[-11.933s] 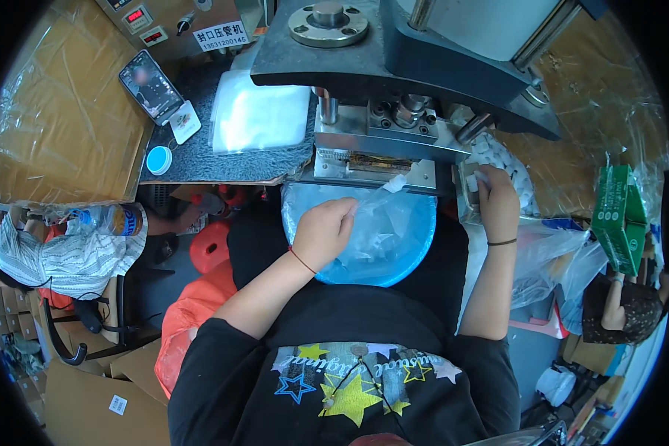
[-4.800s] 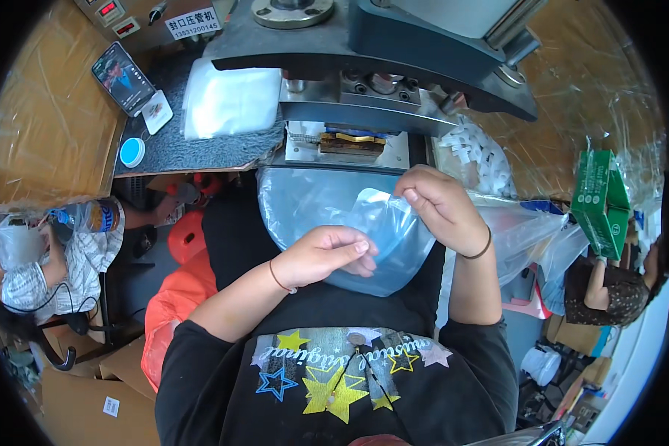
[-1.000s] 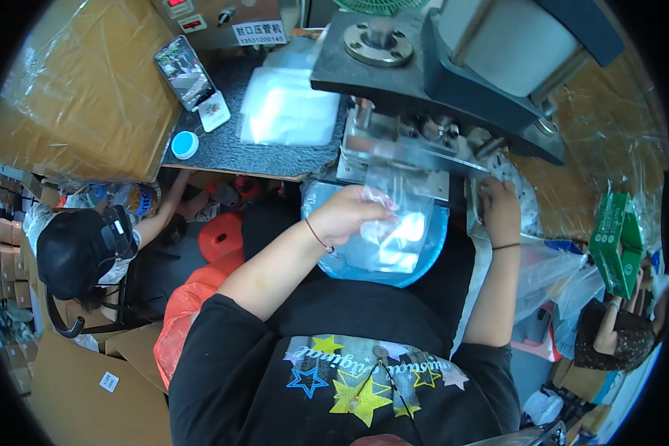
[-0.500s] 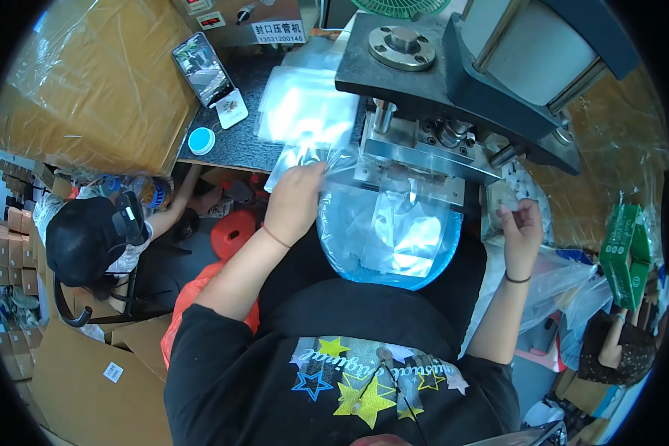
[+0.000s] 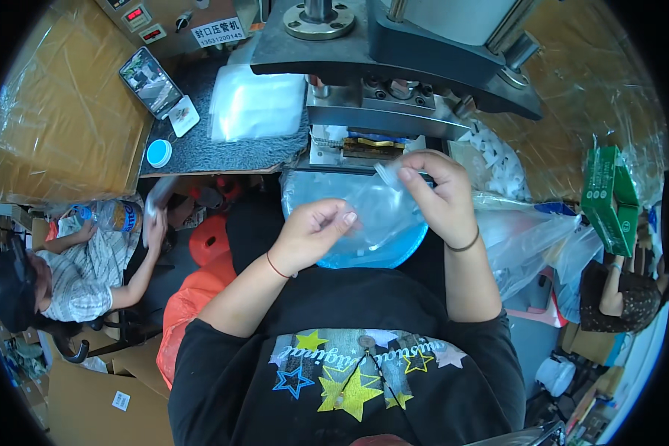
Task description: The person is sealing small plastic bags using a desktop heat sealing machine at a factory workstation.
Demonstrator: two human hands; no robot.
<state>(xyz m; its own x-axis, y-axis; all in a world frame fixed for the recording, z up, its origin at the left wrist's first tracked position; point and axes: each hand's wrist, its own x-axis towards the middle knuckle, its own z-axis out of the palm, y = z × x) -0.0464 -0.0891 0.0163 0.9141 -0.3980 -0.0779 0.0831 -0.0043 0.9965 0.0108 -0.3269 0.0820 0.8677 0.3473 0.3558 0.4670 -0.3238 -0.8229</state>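
My right hand [image 5: 444, 195] is closed, pinching a small clear plastic piece [image 5: 386, 175] just in front of the press [image 5: 383, 115]. To its left and lower, my left hand [image 5: 312, 234] is closed too, thumb against fingers; what it holds, if anything, cannot be made out. Below and between the hands sits a blue basin [image 5: 401, 256] at my lap, with clear plastic bags [image 5: 372, 215] in it. Under the press head a brass-coloured strip [image 5: 372, 143] shows. A stack of clear plastic bags [image 5: 259, 104] lies on the table left of the press.
A phone [image 5: 151, 82] on a stand and a round blue-lidded container [image 5: 159, 154] are on the dark tabletop [image 5: 201, 157]. Clear scraps [image 5: 498, 160] lie right of the press. Large cartons [image 5: 67, 111] flank the table. Other people sit at left and right.
My left hand has left the bag by the press and come down toward my lap. My right hand has moved inward over the basin. The view has shifted, and the person at left has moved.
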